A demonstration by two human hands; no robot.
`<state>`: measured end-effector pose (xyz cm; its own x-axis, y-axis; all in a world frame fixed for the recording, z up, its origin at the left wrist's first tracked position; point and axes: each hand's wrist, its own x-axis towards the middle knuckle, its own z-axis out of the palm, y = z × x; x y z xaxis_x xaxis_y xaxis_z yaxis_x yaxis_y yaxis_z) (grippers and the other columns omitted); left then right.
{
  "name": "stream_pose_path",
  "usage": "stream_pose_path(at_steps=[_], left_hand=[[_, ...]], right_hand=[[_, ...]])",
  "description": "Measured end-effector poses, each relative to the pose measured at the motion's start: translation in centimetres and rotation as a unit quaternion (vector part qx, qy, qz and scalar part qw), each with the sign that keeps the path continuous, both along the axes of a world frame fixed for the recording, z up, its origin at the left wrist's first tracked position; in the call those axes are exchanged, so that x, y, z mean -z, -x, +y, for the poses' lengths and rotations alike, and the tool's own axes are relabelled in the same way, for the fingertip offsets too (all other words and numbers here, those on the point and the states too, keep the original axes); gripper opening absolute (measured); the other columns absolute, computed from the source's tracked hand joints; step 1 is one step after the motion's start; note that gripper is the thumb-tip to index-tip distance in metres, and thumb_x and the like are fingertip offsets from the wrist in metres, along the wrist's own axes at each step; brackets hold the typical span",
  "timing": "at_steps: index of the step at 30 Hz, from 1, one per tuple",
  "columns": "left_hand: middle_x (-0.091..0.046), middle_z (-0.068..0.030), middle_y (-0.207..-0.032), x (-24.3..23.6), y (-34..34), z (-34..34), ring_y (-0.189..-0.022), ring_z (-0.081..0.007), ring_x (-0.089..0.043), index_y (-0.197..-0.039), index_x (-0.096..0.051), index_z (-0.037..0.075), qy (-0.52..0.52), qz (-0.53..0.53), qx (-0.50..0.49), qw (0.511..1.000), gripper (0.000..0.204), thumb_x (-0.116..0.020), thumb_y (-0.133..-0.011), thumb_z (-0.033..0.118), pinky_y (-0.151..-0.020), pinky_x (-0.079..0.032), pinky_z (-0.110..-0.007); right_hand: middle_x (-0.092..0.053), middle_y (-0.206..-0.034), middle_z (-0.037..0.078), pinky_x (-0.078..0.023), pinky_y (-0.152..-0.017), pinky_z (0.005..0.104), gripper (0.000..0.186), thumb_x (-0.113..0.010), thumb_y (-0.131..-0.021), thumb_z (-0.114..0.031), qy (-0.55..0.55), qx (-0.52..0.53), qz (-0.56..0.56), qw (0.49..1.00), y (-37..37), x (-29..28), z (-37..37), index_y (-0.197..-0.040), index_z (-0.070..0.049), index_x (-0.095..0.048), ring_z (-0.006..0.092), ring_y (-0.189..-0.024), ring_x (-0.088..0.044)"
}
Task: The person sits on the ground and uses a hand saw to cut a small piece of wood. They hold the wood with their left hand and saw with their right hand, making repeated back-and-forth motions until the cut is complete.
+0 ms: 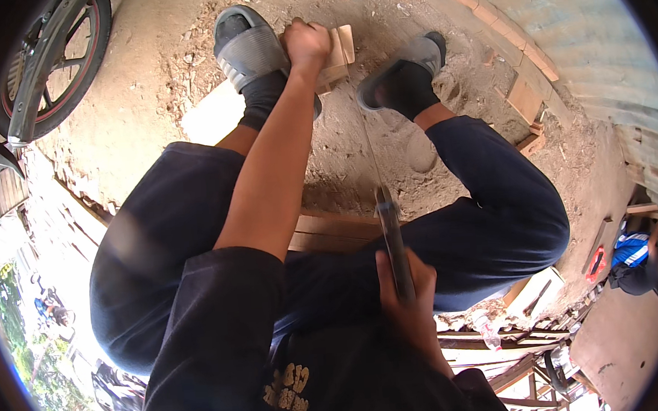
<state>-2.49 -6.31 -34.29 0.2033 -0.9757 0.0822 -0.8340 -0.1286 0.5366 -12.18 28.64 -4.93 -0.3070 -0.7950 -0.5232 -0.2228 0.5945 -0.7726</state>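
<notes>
A hand saw [397, 255] runs away from me, its thin blade seen nearly edge-on and its dark handle close to my body. My right hand [411, 283] is wrapped around that handle. The far part of the blade meets the end of a pale wooden board [214, 116] on the ground. My left hand [308, 44] is closed over the board near that end, beside the blade. My left foot, in a grey slide sandal [253, 53], presses on the board. The right sandal [403, 69] rests on the dirt to the right of the blade.
Under my legs lies a wooden plank [330, 229]. A motorcycle wheel [72, 67] stands at the far left. Wood offcuts [526, 97] and a corrugated metal wall [597, 31] line the right. Another person in blue [632, 251] is at the right edge, near stacked wood strips.
</notes>
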Motion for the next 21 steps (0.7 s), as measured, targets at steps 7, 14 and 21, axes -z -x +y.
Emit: stream_pose_path(at_steps=[7, 14, 21], left_hand=[[-0.067, -0.0312, -0.087, -0.2, 0.9, 0.1, -0.087, -0.0460, -0.066, -0.086, -0.067, -0.006, -0.010, 0.007, 0.004, 1.000, 0.033, -0.049, -0.082, 0.020, -0.083, -0.053, -0.048], [-0.066, -0.0317, -0.087, 0.6, 0.5, -0.4, -0.087, -0.0462, -0.066, -0.086, -0.067, -0.007, 0.004, -0.014, 0.011, 1.000, 0.033, -0.049, -0.082, 0.020, -0.083, -0.053, -0.048], [-0.066, -0.0323, -0.089, 0.0, 0.3, -0.7, -0.092, -0.0475, -0.065, -0.090, -0.067, -0.008, 0.007, 0.008, 0.002, 1.000, 0.035, -0.049, -0.081, 0.021, -0.089, -0.050, -0.049]], right_hand=[[-0.047, -0.057, 0.008, -0.036, -0.046, 0.0308, 0.023, -0.065, -0.092, -0.007, 0.073, -0.046, 0.086, 0.993, 0.2, 0.3, 4.2, -0.073, -0.001, -0.052, 0.0095, -0.050, -0.042], [-0.047, -0.056, 0.008, -0.036, -0.047, 0.0301, 0.021, -0.065, -0.091, -0.006, 0.046, -0.054, 0.105, 0.992, -0.1, -0.1, 3.9, -0.075, -0.001, -0.054, 0.0081, -0.051, -0.042], [-0.046, -0.056, 0.007, -0.034, -0.046, 0.0295, 0.022, -0.064, -0.092, -0.005, 0.025, -0.005, 0.010, 1.000, -0.1, 1.7, 0.6, -0.073, 0.000, -0.052, 0.0049, -0.054, -0.041]])
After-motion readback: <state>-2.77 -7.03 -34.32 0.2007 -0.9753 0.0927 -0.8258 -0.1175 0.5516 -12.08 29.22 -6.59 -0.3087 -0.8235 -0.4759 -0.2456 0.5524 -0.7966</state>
